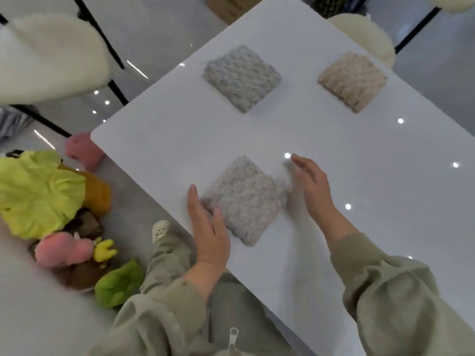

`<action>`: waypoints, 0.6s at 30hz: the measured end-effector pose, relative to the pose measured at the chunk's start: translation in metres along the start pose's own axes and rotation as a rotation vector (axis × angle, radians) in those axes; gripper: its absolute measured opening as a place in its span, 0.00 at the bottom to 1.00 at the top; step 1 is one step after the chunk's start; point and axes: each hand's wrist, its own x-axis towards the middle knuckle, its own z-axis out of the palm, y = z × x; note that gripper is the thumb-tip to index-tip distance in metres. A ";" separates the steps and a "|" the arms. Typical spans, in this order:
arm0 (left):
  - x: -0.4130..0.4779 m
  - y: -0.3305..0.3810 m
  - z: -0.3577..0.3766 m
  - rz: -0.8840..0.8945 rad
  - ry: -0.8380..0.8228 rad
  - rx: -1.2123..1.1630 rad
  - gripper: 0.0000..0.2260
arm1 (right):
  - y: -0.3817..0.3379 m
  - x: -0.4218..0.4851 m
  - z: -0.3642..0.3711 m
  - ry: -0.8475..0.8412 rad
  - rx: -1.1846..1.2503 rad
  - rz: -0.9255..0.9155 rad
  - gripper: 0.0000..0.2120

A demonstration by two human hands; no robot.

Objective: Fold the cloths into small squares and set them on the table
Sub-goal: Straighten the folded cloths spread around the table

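Both hands are lying flat and loose, gripping nothing: left hand [208,228] is touching the cloth's [245,201] left edge, right hand [312,187] is sitting just beside its right edge. I'm thinking nudge both sides in gently to square it, then pat it flat. It's lying on the table [159,150] near me, grey square [241,78] and beige square [352,80] sitting further back

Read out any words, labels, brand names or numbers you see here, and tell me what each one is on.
Nothing here can be read.
Cardboard box: dark marks on its side, too blurred to read.
Near cloth, far grey cloth, beige cloth, table: no print or label shows.
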 end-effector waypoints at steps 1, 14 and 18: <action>-0.007 0.000 0.006 -0.012 0.023 -0.001 0.29 | -0.003 0.004 0.004 -0.052 -0.007 -0.022 0.18; -0.011 0.016 0.050 -0.149 0.201 -0.129 0.29 | -0.025 0.029 0.047 -0.482 -0.132 -0.119 0.25; -0.011 0.015 0.051 -0.150 0.204 -0.153 0.29 | -0.023 0.019 0.045 -0.479 -0.114 -0.092 0.25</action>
